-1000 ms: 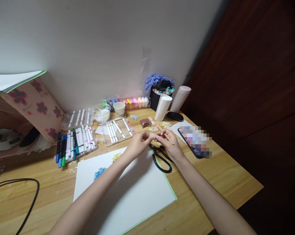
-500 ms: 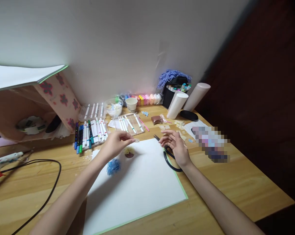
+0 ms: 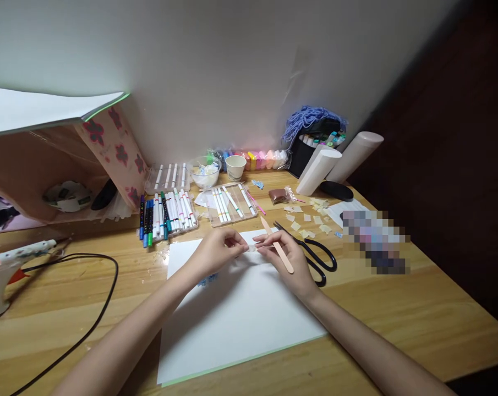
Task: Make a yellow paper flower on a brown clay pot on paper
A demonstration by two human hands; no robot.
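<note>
My left hand (image 3: 219,250) is closed, thumb and finger pinching a small whitish scrap (image 3: 252,248) above the white paper sheet (image 3: 240,330). Opposite it, my right hand (image 3: 292,264) is closed too, with a flat wooden craft stick (image 3: 284,258) lying across its fingers. Its fingertips meet the other end of the scrap. Just beyond the right hand lie black-handled scissors (image 3: 329,257) on the table. A blue crumbly patch (image 3: 208,280) shows on the paper, partly covered by my left arm.
Markers (image 3: 176,212) and a clear case of pens (image 3: 232,204) lie behind the paper. Pale scraps (image 3: 318,220) are scattered at right, near a brown packet (image 3: 279,196). A paper cup (image 3: 235,168) and bowl (image 3: 206,173) stand at the wall. A glue gun (image 3: 5,275) with its cord is left.
My hands have come together; the right hand moved left and its fingers closed towards the scrap. The craft stick now shows clearly. The view has shifted, so things appear further right.
</note>
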